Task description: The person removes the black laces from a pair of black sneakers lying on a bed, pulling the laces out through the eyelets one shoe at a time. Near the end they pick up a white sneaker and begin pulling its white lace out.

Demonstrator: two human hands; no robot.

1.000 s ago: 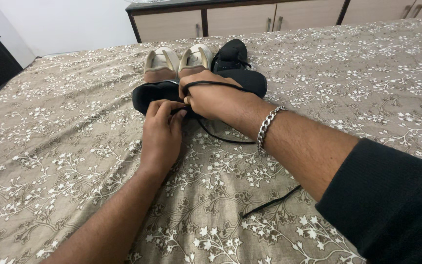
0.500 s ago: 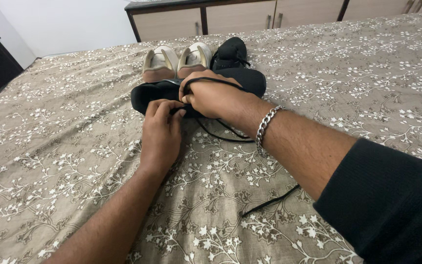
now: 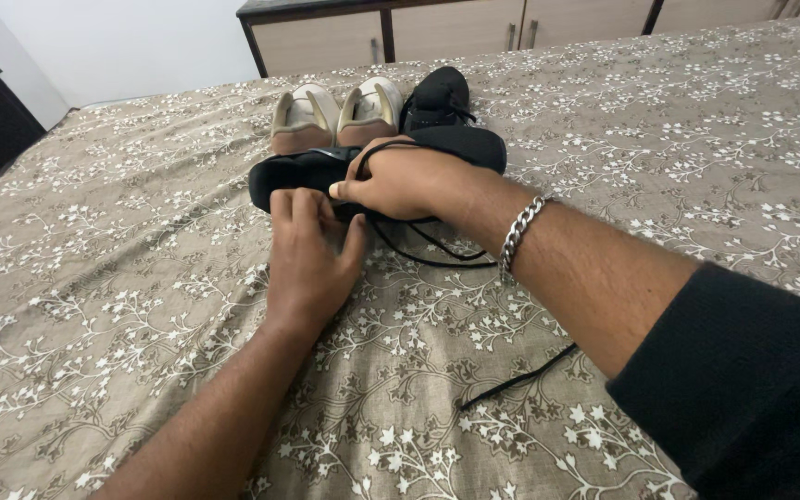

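We had the black shoe point(image 3: 372, 167) lying on its side across the bed point(image 3: 696, 167), its long axis running left to right in front of us, toe end toward our left. Our left hand point(image 3: 307, 255) lay flat on the cover just on the near side of it, fingers loosely together and pressed against the sole's near edge, gripping nothing. Our right hand point(image 3: 400, 181) sat on top of the shoe's middle, closed around the black lace point(image 3: 418, 250), thumb and fingers pinched on it. From that hand the lace looped down onto the cover toward us. A second loose length of lace point(image 3: 516, 377) lay apart, nearer us, beneath the right forearm. Both hands touched the shoe, the right one over it, the left one in front. Just behind it stood a pair of beige shoes point(image 3: 335, 116), soles up toward us, and beside them the other black shoe point(image 3: 437, 97).
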